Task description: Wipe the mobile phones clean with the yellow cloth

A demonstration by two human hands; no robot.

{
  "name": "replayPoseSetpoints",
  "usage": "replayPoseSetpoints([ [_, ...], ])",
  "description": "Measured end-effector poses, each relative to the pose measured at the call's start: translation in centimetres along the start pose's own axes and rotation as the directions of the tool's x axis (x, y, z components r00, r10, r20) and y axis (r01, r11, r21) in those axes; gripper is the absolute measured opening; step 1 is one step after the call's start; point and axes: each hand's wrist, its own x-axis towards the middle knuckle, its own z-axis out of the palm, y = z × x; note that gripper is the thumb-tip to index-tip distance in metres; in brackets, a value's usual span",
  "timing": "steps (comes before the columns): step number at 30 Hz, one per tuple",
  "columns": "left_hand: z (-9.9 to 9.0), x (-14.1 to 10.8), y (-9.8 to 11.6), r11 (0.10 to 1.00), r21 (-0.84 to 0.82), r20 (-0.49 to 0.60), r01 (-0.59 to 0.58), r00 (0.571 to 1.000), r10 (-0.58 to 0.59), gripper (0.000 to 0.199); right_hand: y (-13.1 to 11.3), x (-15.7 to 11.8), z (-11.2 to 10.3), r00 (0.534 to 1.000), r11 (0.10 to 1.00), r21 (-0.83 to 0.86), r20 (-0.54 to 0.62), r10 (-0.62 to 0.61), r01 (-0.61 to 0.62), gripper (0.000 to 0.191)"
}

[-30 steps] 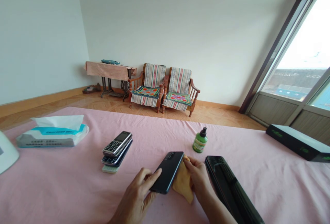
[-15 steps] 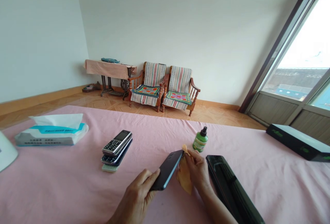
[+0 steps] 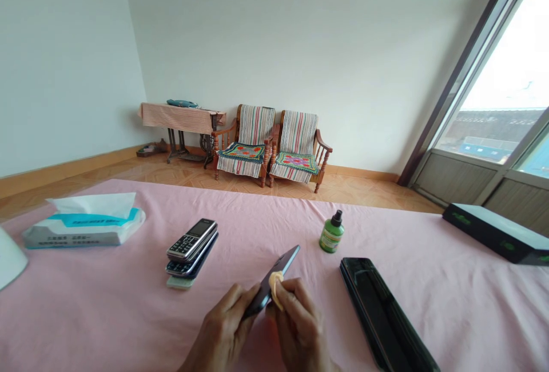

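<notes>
A dark smartphone (image 3: pixel 282 262) is gripped at its near end by my left hand (image 3: pixel 223 323), tilted up on its edge above the pink cloth. My right hand (image 3: pixel 298 323) pinches a small yellow cloth (image 3: pixel 275 287) and presses it against the phone's right side edge. Most of the yellow cloth is hidden by the fingers. Beyond the hands stands a green spray bottle (image 3: pixel 331 234) with a black top. To the right lies a stack of black phones or tablets (image 3: pixel 386 315). Left of my hands sits a pile of keypad phones (image 3: pixel 193 249).
A tissue pack (image 3: pixel 86 223) lies at the left on the pink cloth (image 3: pixel 107 315), beside a white rounded object (image 3: pixel 11 258). A black box (image 3: pixel 493 235) rests at the far right. Two wooden chairs (image 3: pixel 274 143) and a covered sewing table (image 3: pixel 175 118) stand by the wall.
My right hand with the yellow cloth has slid from the phone's far corner back toward me along its edge. The phone is turned more edge-on.
</notes>
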Motion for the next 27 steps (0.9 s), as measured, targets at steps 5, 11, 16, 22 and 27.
replayPoseSetpoints([
  [5, -0.1, 0.2, 0.1, 1.0, -0.013, -0.024, -0.013, 1.0, 0.013, 0.032, 1.3, 2.0, -1.1, 0.985, 0.985, -0.082, -0.102, 0.14, -0.149, 0.025],
  [11, -0.2, 0.0, -0.4, 0.999, 0.032, -0.019, -0.029, 0.999, 0.029, 0.034, 4.7, 4.3, -4.0, 0.925, 0.926, -0.109, -0.16, 0.344, -0.362, 0.025],
  [16, -0.3, -0.4, -0.7, 0.995, 0.095, -0.028, -0.02, 0.999, 0.023, 0.04, 5.2, 3.3, -5.0, 0.919, 0.921, -0.095, -0.158, 0.362, -0.379, 0.028],
  [22, -0.1, -0.6, -0.8, 0.994, 0.106, -0.02, -0.002, 1.0, 0.004, 0.039, 4.2, 1.2, -6.0, 0.927, 0.909, -0.196, -0.159, 0.341, -0.368, 0.026],
  [27, -0.1, -0.3, -0.7, 0.998, 0.066, -0.03, -0.002, 1.0, 0.004, 0.04, 3.9, 1.0, -6.6, 0.925, 0.908, -0.212, -0.203, 0.322, -0.362, 0.024],
])
